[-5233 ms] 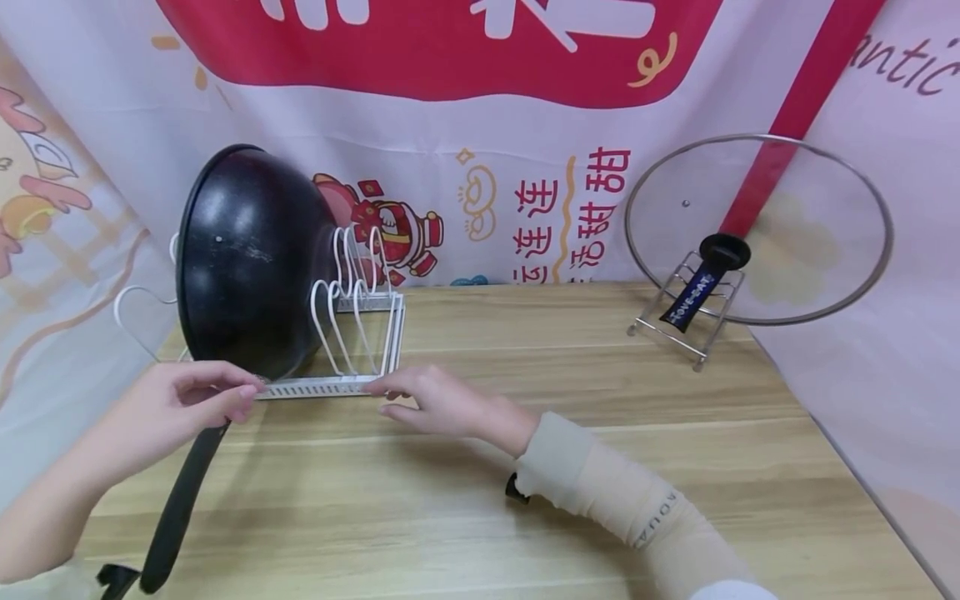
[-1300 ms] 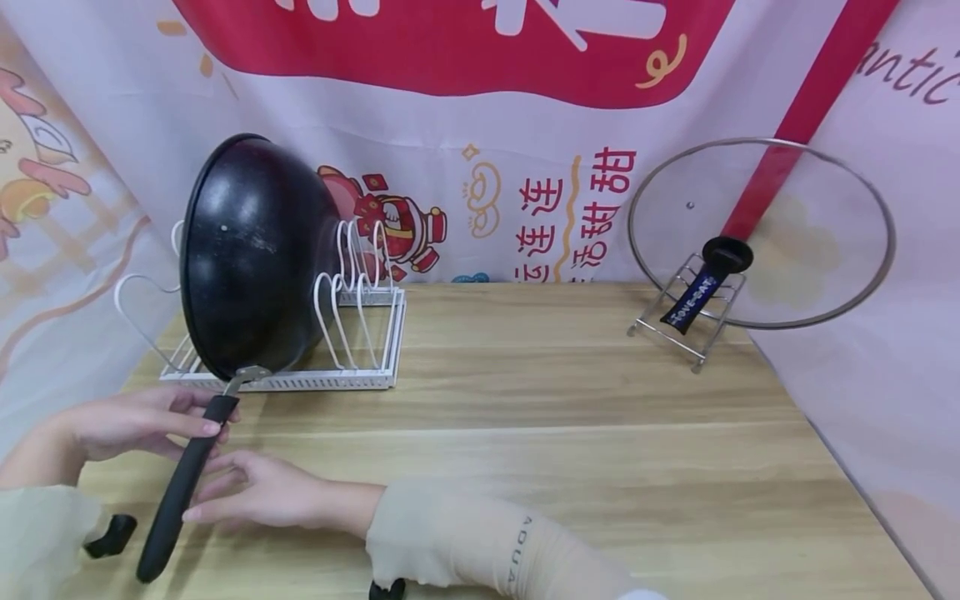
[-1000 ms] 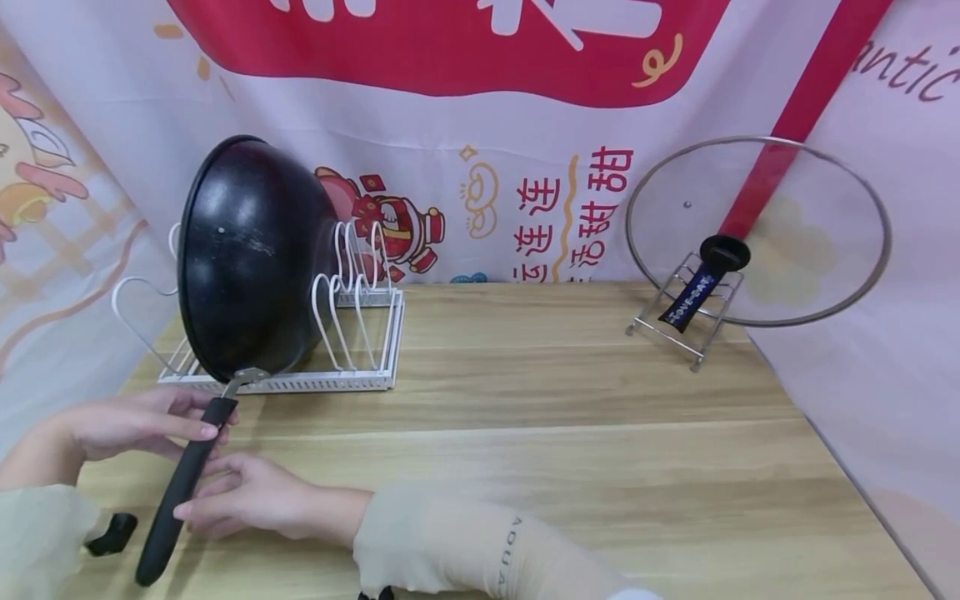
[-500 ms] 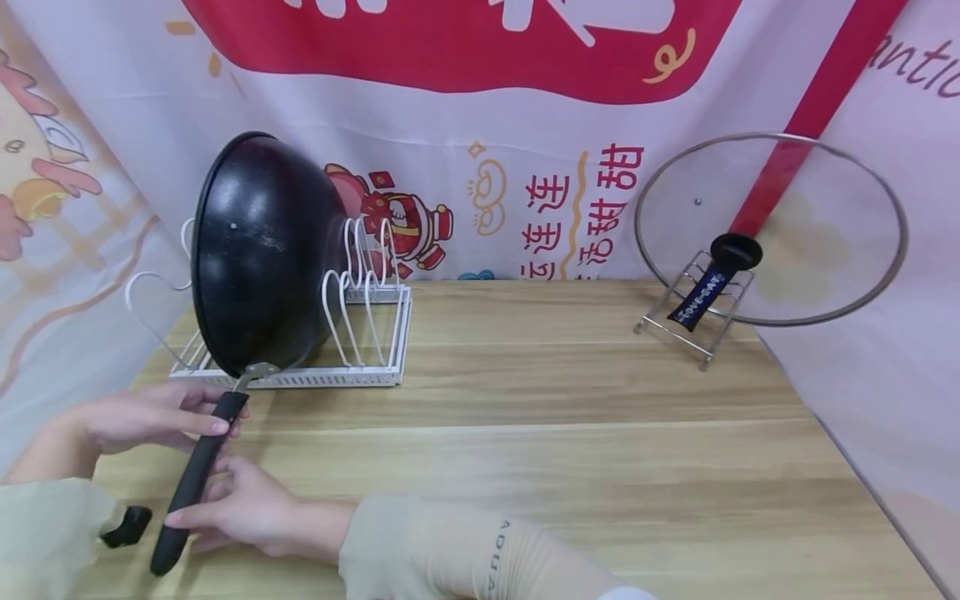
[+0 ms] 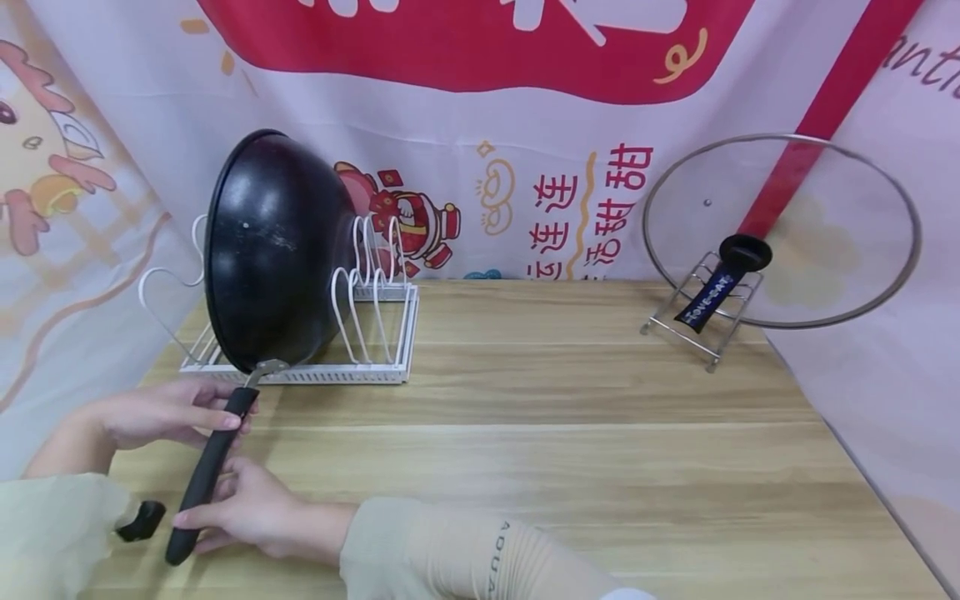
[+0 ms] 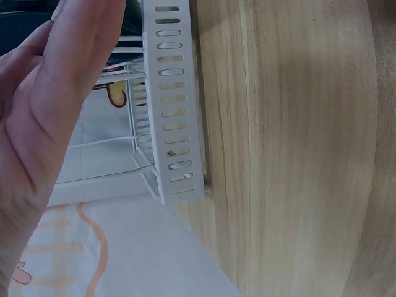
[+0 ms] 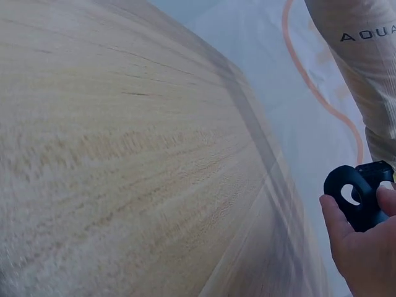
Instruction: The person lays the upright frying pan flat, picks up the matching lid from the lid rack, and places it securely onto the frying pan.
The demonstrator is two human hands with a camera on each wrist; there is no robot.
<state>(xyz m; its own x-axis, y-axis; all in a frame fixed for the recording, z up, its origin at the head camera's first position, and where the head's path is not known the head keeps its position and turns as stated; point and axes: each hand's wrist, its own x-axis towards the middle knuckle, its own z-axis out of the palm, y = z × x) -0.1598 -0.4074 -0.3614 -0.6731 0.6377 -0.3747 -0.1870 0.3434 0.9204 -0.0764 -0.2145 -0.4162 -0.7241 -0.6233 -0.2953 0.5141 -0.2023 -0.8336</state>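
A black wok (image 5: 273,250) stands on its side in a white wire rack (image 5: 337,374) at the left of the head view. Its black handle (image 5: 213,467) slants down toward the front. My left hand (image 5: 176,412) holds the handle's upper part, with the thumb on top of it. Lower down, my right hand (image 5: 255,508) grips the handle near its end. In the left wrist view my left hand (image 6: 46,93) is beside the rack's slotted edge (image 6: 174,111). The right wrist view shows my right hand (image 7: 368,253) at the handle's looped end (image 7: 346,192).
A round glass lid (image 5: 840,242) with a black knob leans in a small metal stand (image 5: 678,333) at the back right of the wooden table (image 5: 540,500). Printed cloths (image 5: 450,112) hang behind and at both sides.
Both hands have come from the rack's front edge to the wok handle. Over the last second, the right hand has moved slightly toward the handle's end; the view has shifted a little.
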